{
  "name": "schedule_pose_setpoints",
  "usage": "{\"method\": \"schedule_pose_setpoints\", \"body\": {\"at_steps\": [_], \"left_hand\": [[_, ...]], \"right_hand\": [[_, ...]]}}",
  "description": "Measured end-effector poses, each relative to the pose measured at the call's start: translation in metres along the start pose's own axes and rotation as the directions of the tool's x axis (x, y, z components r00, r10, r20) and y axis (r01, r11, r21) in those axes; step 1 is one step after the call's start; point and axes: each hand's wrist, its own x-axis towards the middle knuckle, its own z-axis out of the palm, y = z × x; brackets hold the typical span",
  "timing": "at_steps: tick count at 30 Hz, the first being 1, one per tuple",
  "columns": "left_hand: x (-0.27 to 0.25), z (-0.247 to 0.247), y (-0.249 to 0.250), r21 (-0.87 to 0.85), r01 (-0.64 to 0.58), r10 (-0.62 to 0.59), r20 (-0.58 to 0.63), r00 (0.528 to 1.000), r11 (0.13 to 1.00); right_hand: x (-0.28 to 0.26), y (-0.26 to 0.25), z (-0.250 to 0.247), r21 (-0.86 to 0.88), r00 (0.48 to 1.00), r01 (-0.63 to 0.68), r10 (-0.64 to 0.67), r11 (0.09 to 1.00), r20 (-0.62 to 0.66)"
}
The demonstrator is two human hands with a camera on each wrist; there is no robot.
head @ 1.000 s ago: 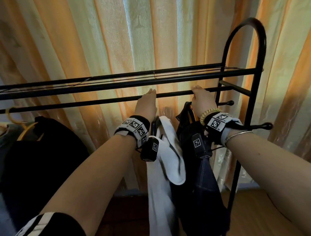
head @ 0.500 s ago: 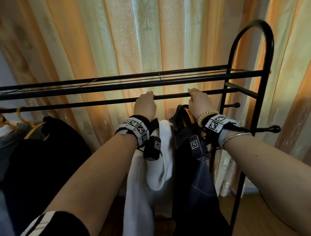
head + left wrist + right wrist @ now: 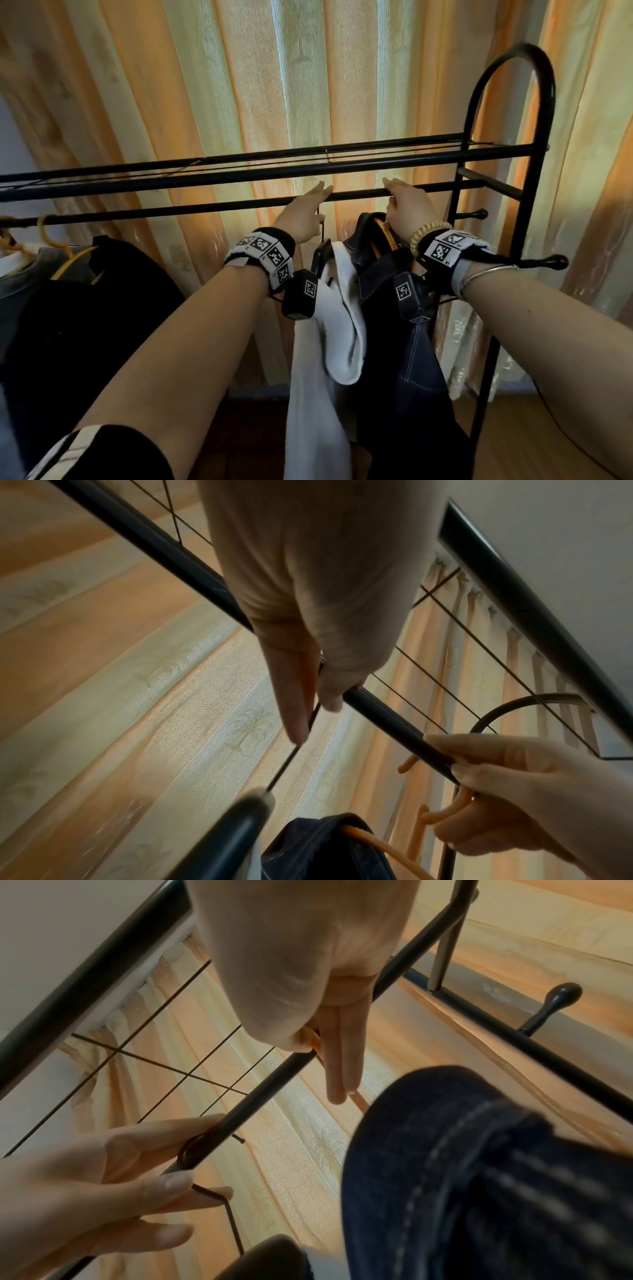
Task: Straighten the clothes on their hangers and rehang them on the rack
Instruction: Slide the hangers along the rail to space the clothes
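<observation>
A white garment [image 3: 318,377] hangs on a black hanger [image 3: 320,260] whose thin wire hook [image 3: 287,764] loops over the black rack's rail [image 3: 205,209]. My left hand [image 3: 320,205] pinches that hook at the rail between thumb and fingers [image 3: 315,718]. Just to the right, a dark denim garment [image 3: 411,377] hangs on an orange hanger [image 3: 385,236]. My right hand [image 3: 394,192] holds its orange hook [image 3: 459,796] at the rail, thumb on one side and two straight fingers [image 3: 339,1069] on the other. The two garments hang side by side and touch.
A black garment [image 3: 85,325] hangs on a yellow hanger [image 3: 68,267] at the rail's left end. Shelf bars [image 3: 239,171] run above the rail. The rack's arched end frame [image 3: 534,171] and knobbed pegs [image 3: 548,263] stand right. A striped curtain [image 3: 274,85] hangs behind.
Both hands stay at the rail, but their fingers now reach out straighter over it than before. The white garment has swung a little.
</observation>
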Motion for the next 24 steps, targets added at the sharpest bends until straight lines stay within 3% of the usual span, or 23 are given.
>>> {"method": "schedule_pose_setpoints", "body": {"at_steps": [4,14,24], "left_hand": [[0.0,-0.004,0.007,-0.012,0.043,-0.044,-0.017,0.999,0.999],[-0.002,-0.007,0.012,0.219,0.044,-0.022,-0.102,0.995,0.975],[0.001,-0.009,0.003,0.286,0.103,-0.062,-0.146,0.987,0.953]], "right_hand": [[-0.002,0.002,-0.002,0.01,1.0,0.023,-0.024,1.0,0.01],[-0.001,0.003,-0.003,0.0,1.0,0.02,-0.02,1.0,0.019],[0.0,0.004,0.0,0.009,0.999,-0.01,0.009,1.0,0.038]]}}
